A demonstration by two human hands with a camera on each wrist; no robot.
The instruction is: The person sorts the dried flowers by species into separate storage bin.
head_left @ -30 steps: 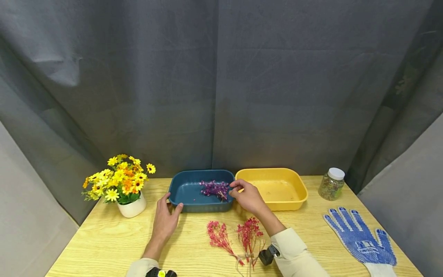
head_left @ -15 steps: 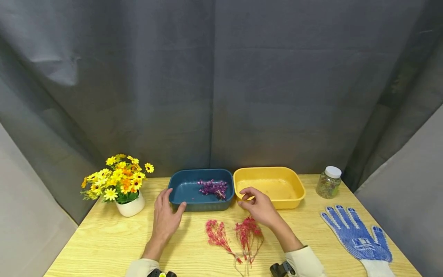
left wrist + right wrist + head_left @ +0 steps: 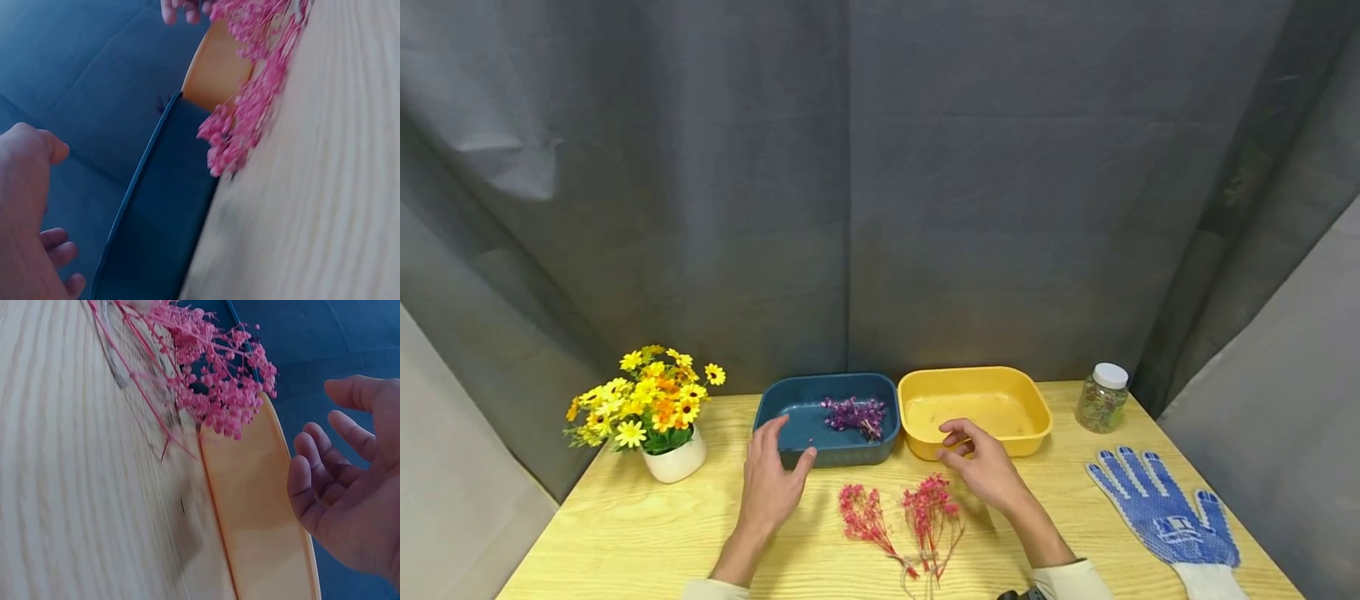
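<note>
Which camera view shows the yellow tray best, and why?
The head view: the yellow tray appears nearly whole, inside included. The left wrist view catches only some outer wall, partly behind pink flowers; the right wrist view, outer wall and rim, cut off below.

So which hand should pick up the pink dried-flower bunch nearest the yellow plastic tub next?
Probably the right hand: it is empty, loosely curled and close beside that pink dried-flower bunch. The left hand is farther away, by the dark blue rectangular tub.
</note>
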